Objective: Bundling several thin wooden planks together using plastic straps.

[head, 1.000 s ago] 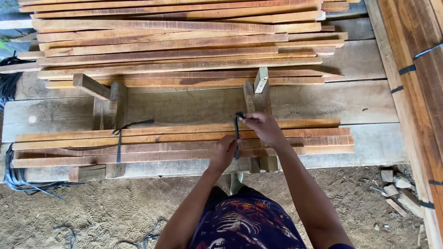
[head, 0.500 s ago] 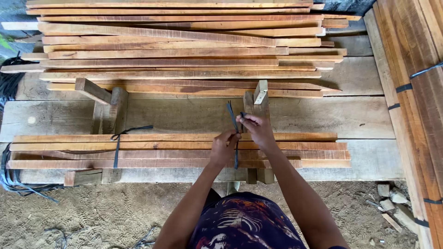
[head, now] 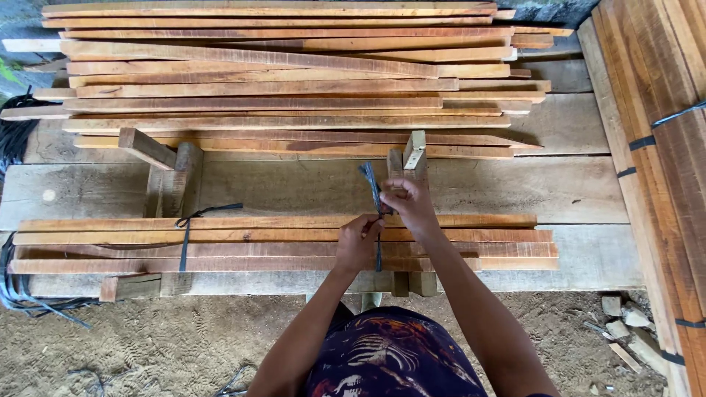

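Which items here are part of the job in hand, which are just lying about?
In hand:
left hand and right hand, both on the dark plastic strap
near bundle of long wooden slats
tied dark strap at its left end

Lying about:
loose pile of wooden slats behind
strapped boards at right
wood scraps on sand

Bare forearms; dark purple garment (head: 393,353) with pale swirling print.
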